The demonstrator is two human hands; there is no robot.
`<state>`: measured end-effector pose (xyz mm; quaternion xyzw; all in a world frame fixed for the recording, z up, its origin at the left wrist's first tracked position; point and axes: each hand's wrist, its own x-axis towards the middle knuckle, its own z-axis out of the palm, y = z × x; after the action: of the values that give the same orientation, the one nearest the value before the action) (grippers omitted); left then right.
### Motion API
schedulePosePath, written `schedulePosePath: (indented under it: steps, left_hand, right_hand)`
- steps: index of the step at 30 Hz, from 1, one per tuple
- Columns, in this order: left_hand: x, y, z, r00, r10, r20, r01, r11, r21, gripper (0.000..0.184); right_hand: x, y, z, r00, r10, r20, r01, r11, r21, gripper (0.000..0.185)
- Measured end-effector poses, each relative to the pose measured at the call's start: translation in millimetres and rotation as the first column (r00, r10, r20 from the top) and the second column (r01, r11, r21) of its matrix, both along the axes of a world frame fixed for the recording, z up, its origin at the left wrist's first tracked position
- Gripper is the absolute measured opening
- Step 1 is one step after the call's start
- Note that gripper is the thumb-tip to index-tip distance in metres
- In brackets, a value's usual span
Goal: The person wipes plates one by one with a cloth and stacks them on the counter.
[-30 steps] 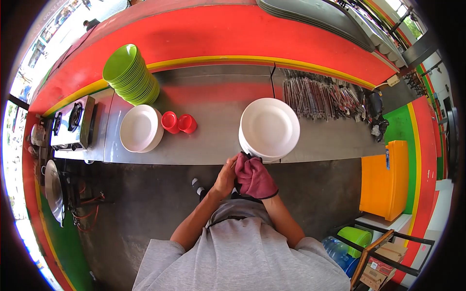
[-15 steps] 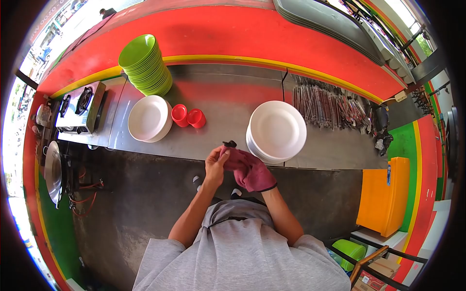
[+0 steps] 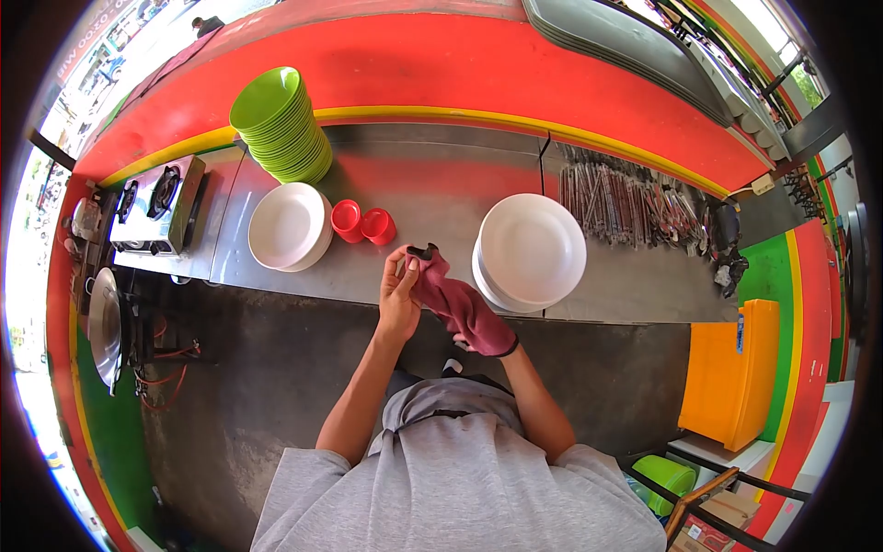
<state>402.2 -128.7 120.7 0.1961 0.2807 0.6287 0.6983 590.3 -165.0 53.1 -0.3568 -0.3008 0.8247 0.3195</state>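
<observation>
Pale sign (image 3: pixel 85 39), upper left: "00" and "WI" legible, rest unclear.

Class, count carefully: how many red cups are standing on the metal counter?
2. The left cup is just right of the smaller white stack; the right cup is beside it. Any nested inside them can't be ruled out.

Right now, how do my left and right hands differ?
Your left hand is in plain view, while your right hand is mostly hidden by the maroon cloth. The left pinches the cloth's far, dark-edged end; the right is at its near end. The left reaches farther forward, overlapping the counter edge in view; the right sits nearer your body. Both are at the cloth.
</observation>
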Motion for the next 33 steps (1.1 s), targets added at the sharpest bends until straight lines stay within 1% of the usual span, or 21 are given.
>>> schedulePosePath:
  steps: [1, 3, 4, 5, 6, 7, 9, 10, 11, 12, 13, 14, 15, 16, 19, 22, 23, 26, 29, 31, 33]
  left_hand:
    - [-1.8, -0.3, 1.4, 1.0, -0.006, 0.0, 0.006, 1.0, -0.006, 0.025]
    - [-8.9, -0.1, -5.6, 0.999, -0.027, -0.029, 0.028, 1.0, 0.0, 0.028]
    - [-14.3, 0.4, -16.4, 0.997, -0.043, -0.06, 0.043, 0.999, 0.011, 0.029]
    - [-19.7, -1.4, -27.4, 0.994, -0.057, -0.092, 0.06, 0.998, 0.022, 0.03]
    - [-23.0, -4.4, -26.5, 0.985, -0.101, -0.143, 0.103, 0.995, 0.006, 0.03]
    - [-25.5, -7.9, -25.9, 0.971, -0.143, -0.192, 0.144, 0.99, -0.011, 0.03]
    - [-29.5, -17.9, -20.7, 0.934, -0.193, -0.302, 0.203, 0.979, 0.002, 0.027]
    - [-31.0, -21.0, -19.0, 0.923, -0.204, -0.326, 0.219, 0.976, 0.01, 0.026]
    - [-32.8, -23.2, -18.0, 0.912, -0.216, -0.349, 0.236, 0.971, 0.016, 0.025]
    - [-34.9, -23.0, -15.6, 0.9, -0.226, -0.372, 0.253, 0.967, 0.025, 0.025]
    - [-38.3, -22.5, -7.4, 0.911, -0.202, -0.36, 0.235, 0.971, 0.048, 0.022]
    - [-44.7, -21.0, -3.1, 0.912, -0.197, -0.36, 0.233, 0.971, 0.058, 0.021]
    - [-52.3, -18.8, 0.3, 0.913, -0.19, -0.361, 0.229, 0.971, 0.068, 0.021]
    - [-59.5, -17.0, 4.5, 0.914, -0.183, -0.361, 0.225, 0.971, 0.077, 0.02]
    - [-74.1, -8.4, 28.1, 0.959, -0.077, -0.274, 0.125, 0.979, 0.162, 0.018]
    - [-97.1, -2.9, 49.2, 0.942, -0.086, -0.323, 0.166, 0.959, 0.229, 0.019]
    - [-103.6, -0.5, 55.1, 0.929, -0.09, -0.358, 0.196, 0.942, 0.273, 0.019]
    - [-122.4, 6.3, 73.1, 0.904, -0.089, -0.418, 0.257, 0.894, 0.367, 0.018]
    - [-142.6, 14.7, 93.0, 0.899, -0.118, -0.423, 0.291, 0.881, 0.373, 0.017]
    - [-158.0, 17.7, 100.3, 0.856, -0.198, -0.478, 0.372, 0.878, 0.302, 0.018]
    - [-166.2, 21.6, 96.8, 0.852, -0.183, -0.49, 0.36, 0.885, 0.296, 0.018]
  right_hand:
    - [4.7, -0.1, 0.4, 0.999, 0.041, -0.015, -0.042, 0.992, -0.122, 0.044]
    - [8.3, -2.5, -22.3, 0.948, -0.09, -0.304, -0.079, 0.86, -0.503, 0.038]
    - [3.1, -1.7, -28.0, 0.988, -0.054, -0.142, 0.025, 0.981, -0.194, 0.037]
    - [-3.5, -1.5, -34.1, 0.997, -0.074, 0.025, 0.07, 0.986, 0.152, 0.036]
    - [-7.3, 1.7, -30.2, 0.982, -0.089, 0.169, 0.01, 0.907, 0.421, 0.035]
    - [-11.2, 4.8, -26.3, 0.935, -0.184, 0.304, -0.058, 0.765, 0.642, 0.034]
    - [-6.8, 10.0, -15.4, 0.801, -0.326, 0.503, -0.323, 0.472, 0.82, 0.032]
    - [-5.6, 12.4, -41.8, 0.96, -0.071, 0.269, -0.103, 0.808, 0.58, 0.035]
    - [-4.0, 14.5, -94.5, 0.995, 0.041, -0.09, -0.027, 0.988, 0.154, 0.038]
    - [-5.4, 17.5, -123.2, 0.896, -0.029, -0.444, -0.12, 0.945, -0.304, 0.042]
    - [-8.7, 18.7, -71.8, 0.99, -0.001, -0.143, -0.037, 0.965, -0.261, 0.038]
    - [-17.5, 20.5, -24.0, 0.998, 0.065, 0.025, -0.061, 0.986, -0.155, 0.038]
    - [-28.4, 22.4, 16.3, 0.974, 0.113, 0.196, -0.105, 0.993, -0.05, 0.039]
    - [-37.2, 24.7, 33.6, 0.921, 0.138, 0.365, -0.166, 0.985, 0.047, 0.04]
    - [-58.0, 34.3, 23.6, 0.997, -0.074, 0.035, 0.078, 0.991, -0.112, 0.042]
    - [-61.5, 37.0, -18.8, 0.994, -0.063, -0.088, 0.042, 0.973, -0.229, 0.044]
    - [-64.2, 36.7, -55.3, 0.992, -0.063, -0.105, 0.044, 0.985, -0.169, 0.042]
    - [-62.5, 29.6, -86.3, 0.988, 0.028, -0.152, -0.062, 0.972, -0.226, 0.045]
    - [-53.5, 38.6, -137.9, 0.977, 0.214, -0.008, -0.213, 0.975, 0.063, 0.042]
    - [-64.4, 49.2, -128.2, 0.9, 0.374, 0.223, -0.422, 0.876, 0.232, 0.038]
    - [-104.6, 70.4, -45.9, 0.664, 0.434, 0.609, -0.704, 0.638, 0.313, 0.033]
